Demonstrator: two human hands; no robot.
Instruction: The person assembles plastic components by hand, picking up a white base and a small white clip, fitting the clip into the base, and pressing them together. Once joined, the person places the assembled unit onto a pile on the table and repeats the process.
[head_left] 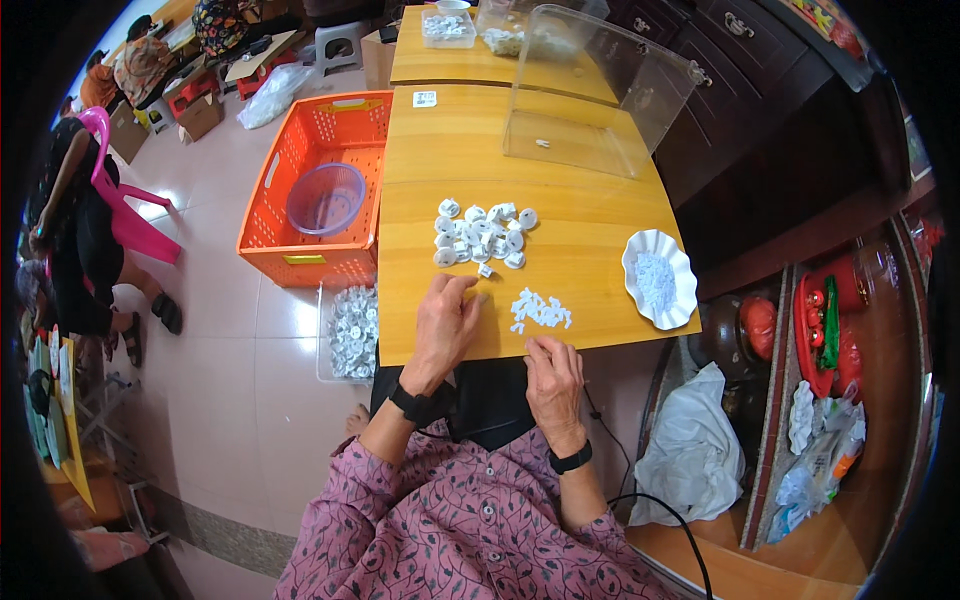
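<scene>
Fitting (486, 270) — white, apparently just beyond left grip (446, 318)

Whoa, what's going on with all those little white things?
A person has both hands at a yellow table. The left hand is by a loose white part, just in front of a cluster of white parts. The right hand is near a scatter of tiny pale pieces. I can't tell if either is gripping anything. More pale pieces sit in a wavy-edged dish.
</scene>
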